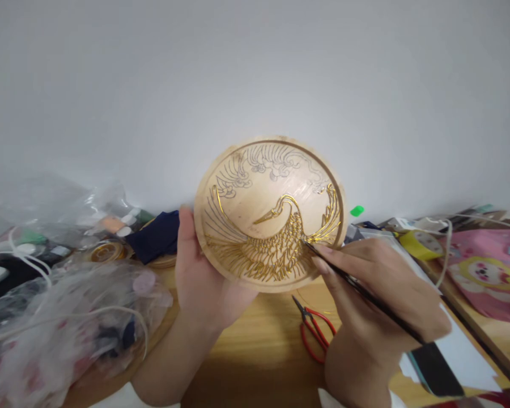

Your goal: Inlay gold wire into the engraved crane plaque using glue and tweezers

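My left hand (208,283) grips a round wooden plate (272,164) from its left and lower edge, tilting it up towards me. A crane in gold wire covers the plate's lower part, and pencil-like lines of wings and clouds run along its top. Between the fingers of my right hand (378,289) is a slim pair of dark tweezers (361,292), its tip at the gold wire right of the crane's breast. Below the plate, red-handled pliers (312,328) lie on the wooden table (250,362), with thin gold wire beside them.
Crumpled clear plastic bags (68,334) and a white cable fill the left side. Behind them are a dark blue cloth (155,235) and a spool of gold wire (107,251). At right lie a dark phone-like object (436,368), yellow tape (420,245) and a pink bag (488,275).
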A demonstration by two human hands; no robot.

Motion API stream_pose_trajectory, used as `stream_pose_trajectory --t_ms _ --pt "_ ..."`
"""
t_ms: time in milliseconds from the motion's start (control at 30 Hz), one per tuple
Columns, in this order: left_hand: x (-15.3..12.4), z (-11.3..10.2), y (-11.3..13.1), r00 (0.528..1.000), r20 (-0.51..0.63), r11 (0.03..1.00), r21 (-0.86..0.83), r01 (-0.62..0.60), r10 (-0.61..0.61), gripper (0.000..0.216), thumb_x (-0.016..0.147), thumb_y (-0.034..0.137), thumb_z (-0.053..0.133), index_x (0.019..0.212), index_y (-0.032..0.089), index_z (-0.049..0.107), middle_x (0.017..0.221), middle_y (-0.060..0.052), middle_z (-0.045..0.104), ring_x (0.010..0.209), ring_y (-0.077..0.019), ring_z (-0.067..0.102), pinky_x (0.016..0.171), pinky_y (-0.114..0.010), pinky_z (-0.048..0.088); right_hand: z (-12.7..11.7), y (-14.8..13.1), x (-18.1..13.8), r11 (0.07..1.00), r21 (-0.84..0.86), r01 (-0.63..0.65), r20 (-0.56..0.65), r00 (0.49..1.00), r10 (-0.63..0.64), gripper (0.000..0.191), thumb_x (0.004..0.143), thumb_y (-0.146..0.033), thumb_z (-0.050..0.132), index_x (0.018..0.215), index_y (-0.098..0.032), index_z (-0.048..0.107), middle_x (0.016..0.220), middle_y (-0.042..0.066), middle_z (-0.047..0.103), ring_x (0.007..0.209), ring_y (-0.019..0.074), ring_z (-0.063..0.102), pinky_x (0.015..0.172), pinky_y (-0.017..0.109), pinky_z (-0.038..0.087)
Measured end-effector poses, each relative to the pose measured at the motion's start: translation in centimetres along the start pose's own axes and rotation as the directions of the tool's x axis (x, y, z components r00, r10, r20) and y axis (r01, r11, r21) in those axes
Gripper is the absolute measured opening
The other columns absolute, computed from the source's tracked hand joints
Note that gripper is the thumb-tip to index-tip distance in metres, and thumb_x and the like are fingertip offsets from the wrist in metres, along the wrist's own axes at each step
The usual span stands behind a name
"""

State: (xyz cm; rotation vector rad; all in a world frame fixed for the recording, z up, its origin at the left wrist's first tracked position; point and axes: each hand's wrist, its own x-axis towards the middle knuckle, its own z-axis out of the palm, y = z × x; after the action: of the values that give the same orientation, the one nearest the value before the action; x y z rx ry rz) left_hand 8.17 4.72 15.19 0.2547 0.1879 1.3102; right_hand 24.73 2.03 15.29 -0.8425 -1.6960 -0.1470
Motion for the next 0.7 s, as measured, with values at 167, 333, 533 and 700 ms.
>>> stream_pose_trajectory --t_ms 167,333,533,700 --pt "0.0 -0.09 -0.01 0.999 0.032 1.0 -0.007 -0.004 0.004 0.058 0.093 0.07 0.025 0.117 0.039 0.068 0.117 0.01 0.072 0.148 -0.0198 0.029 0.124 -0.045 0.016 0.0 -0.06 -0.2 0.999 -0.022 -0.032 -0.021 0.999 0.032 0.029 0.079 -0.011 0.072 0.101 -0.03 0.076 0.074 -0.001 0.074 0.056 0.0167 0.064 0.053 0.034 0.049" --pt "0.04 0.05 -0.03 1.0 0.023 1.0 -0.029 -0.009 0.01 0.059 0.095 0.068 0.022 0.122 0.038 0.066 0.119 0.011 0.071 0.148 -0.0189 0.028 0.124 -0.047 0.016 0.08 -0.14 -0.26 1.0 0.003 -0.026 -0.028 0.999 0.026 0.032 0.079 -0.009 0.072 0.104 -0.028 0.075 0.075 0.0 0.074 0.057 0.0165 0.063 0.053 0.034 0.049" --pt "0.13 0.25 -0.08 1.0 -0.006 0.999 -0.033 -0.02 0.02 0.06 0.098 0.061 0.017 0.125 0.036 0.064 0.114 0.009 0.073 0.149 -0.013 0.024 0.125 -0.04 0.015 -0.02 -0.08 -0.14 0.999 0.04 0.025 -0.021 1.0 -0.024 0.038 0.074 0.004 0.071 0.105 -0.019 0.075 0.079 0.002 0.072 0.061 0.0148 0.061 0.055 0.033 0.046" --pt "-0.08 -0.05 0.0 1.0 -0.001 0.998 -0.065 0.019 -0.019 0.059 0.096 0.065 0.024 0.129 0.035 0.061 0.122 0.008 0.07 0.149 -0.0196 0.026 0.125 -0.046 0.014 0.07 -0.1 -0.09 0.999 0.04 0.002 -0.03 1.0 -0.001 0.035 0.075 0.002 0.073 0.102 -0.019 0.075 0.075 0.001 0.069 0.062 0.0133 0.059 0.055 0.031 0.046"
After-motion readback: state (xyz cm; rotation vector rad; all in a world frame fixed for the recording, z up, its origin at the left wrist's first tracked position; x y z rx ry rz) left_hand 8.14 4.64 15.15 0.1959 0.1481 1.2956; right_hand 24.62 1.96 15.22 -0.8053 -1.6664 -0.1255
